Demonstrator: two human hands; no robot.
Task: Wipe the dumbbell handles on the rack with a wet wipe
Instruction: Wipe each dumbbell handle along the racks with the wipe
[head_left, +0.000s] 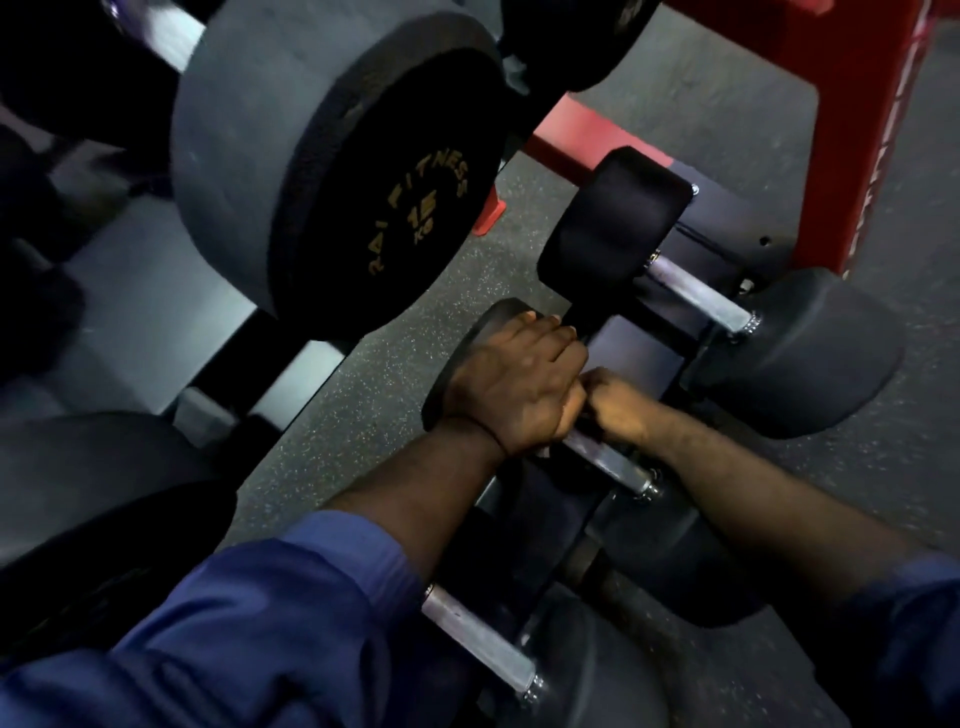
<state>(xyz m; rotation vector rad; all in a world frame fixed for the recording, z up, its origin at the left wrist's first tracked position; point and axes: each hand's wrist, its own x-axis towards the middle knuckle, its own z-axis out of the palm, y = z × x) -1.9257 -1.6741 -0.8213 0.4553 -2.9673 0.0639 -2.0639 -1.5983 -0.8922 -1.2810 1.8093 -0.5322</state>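
We had both hands on the middle dumbbell (448, 392), which lay on the low tier of the rack (638, 354), between a far dumbbell (613, 228) and a near one (480, 640). Our left grip (514, 384) lay over its left head, fingers curled down over the inner edge. Our right grip (618, 402) was closed round the handle (609, 463), touching the left. The bare steel of the handle showed just right of both hands, down to its collar. We could not see the wipe and could not tell which grip held it. A thin black band (480, 430) circled the left wrist, above a blue sleeve (260, 623). A larger dumbbell marked 15 KG (332, 171) sat on the tier above, to the left. A red frame (857, 130) stood behind on the speckled floor (374, 410).
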